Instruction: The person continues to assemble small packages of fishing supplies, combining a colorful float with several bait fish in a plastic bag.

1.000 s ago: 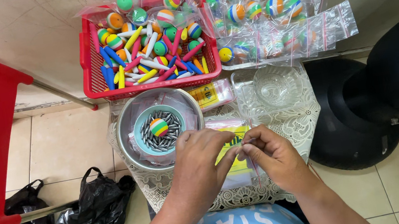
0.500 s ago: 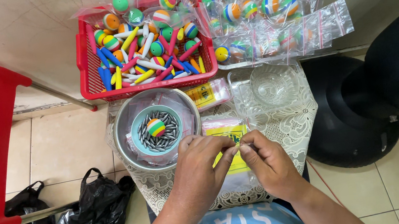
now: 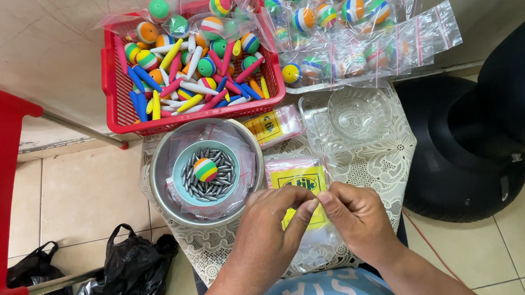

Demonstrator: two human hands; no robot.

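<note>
Lying on the lace-covered table (image 3: 376, 157), just under the fingertips: a yellow-labelled clear packet (image 3: 295, 181). Pinching together above it, touching: left hand (image 3: 271, 227) and right hand (image 3: 358, 220), anything gripped too small to tell. Sitting nearby: metal bowl (image 3: 166, 184) holding grey weights (image 3: 208, 180), red basket (image 3: 116, 86) beyond.

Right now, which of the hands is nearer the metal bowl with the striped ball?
Left. The left hand is just below the metal bowl's rim; the right hand is farther right, over the yellow packet.
</note>
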